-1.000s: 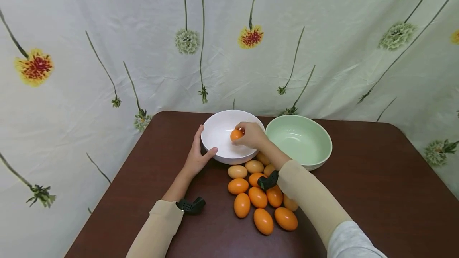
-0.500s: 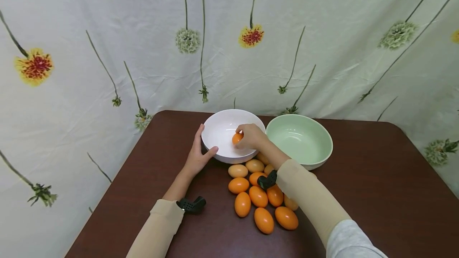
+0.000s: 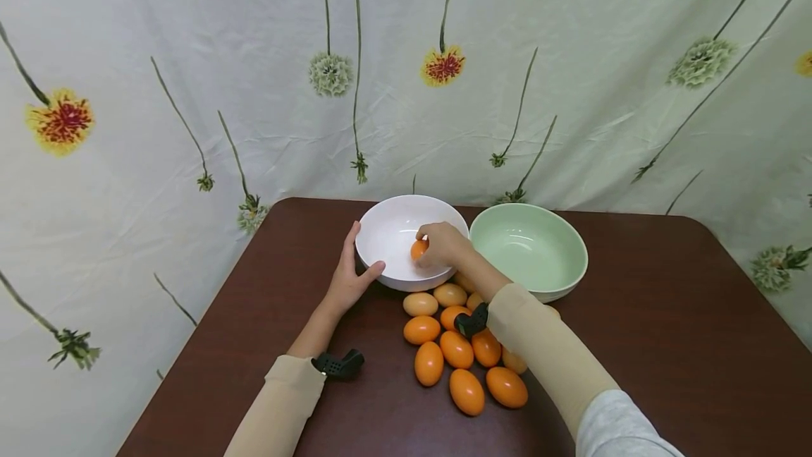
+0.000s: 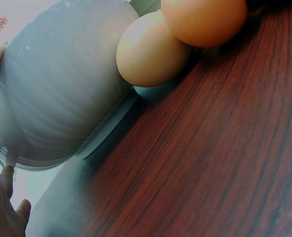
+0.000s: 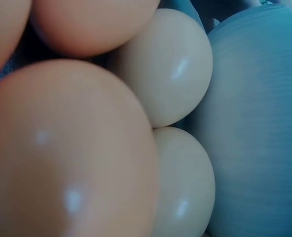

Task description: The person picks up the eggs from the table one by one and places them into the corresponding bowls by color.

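In the head view a white bowl [image 3: 393, 231] stands at the back of the table. My left hand [image 3: 347, 282] grips its left rim, thumb at the near side and fingers along the outer wall. Inside the bowl, my right hand [image 3: 446, 245] pinches an orange egg [image 3: 419, 250] between thumb and fingers. The left wrist view shows the ribbed outer wall of the white bowl [image 4: 62, 79] with part of my left hand [image 4: 8, 207] at its edge. In the right wrist view large eggs [image 5: 72, 148] lie close to the bowl wall [image 5: 254, 118]; the right hand is not clearly visible there.
A green bowl [image 3: 529, 249] stands right beside the white one. Several orange eggs [image 3: 466, 391] and paler tan eggs [image 3: 420, 304] lie on the dark brown table [image 3: 666, 316] in front of the bowls, partly under the right forearm. A flowered cloth [image 3: 266, 76] hangs behind.
My right hand and its orange egg have shifted slightly toward the near side of the white bowl. The left hand keeps its grip on the rim.
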A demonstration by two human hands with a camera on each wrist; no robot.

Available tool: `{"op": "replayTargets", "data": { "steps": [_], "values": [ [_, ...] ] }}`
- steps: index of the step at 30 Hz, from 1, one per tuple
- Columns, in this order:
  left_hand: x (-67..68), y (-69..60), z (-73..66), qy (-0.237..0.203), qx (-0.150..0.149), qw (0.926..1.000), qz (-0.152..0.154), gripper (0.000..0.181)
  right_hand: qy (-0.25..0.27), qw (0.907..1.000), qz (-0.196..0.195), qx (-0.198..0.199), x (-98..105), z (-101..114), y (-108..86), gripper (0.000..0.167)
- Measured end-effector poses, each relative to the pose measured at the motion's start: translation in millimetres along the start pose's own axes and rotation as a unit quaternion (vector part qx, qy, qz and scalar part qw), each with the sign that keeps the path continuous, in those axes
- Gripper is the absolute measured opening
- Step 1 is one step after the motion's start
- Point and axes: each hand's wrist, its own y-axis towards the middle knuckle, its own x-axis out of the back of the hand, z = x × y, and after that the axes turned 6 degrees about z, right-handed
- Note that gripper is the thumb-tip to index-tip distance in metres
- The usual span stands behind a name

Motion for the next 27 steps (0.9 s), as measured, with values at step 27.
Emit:
{"op": "replayTargets", "data": {
  "steps": [27],
  "values": [
    [2.5,-8.2,-40.4,-0.01,0.02,0.9996,0.018,0.084,0.198,0.9642,-0.138,0.11,3.7,-13.3,-26.3,0.045]
  ]
}}
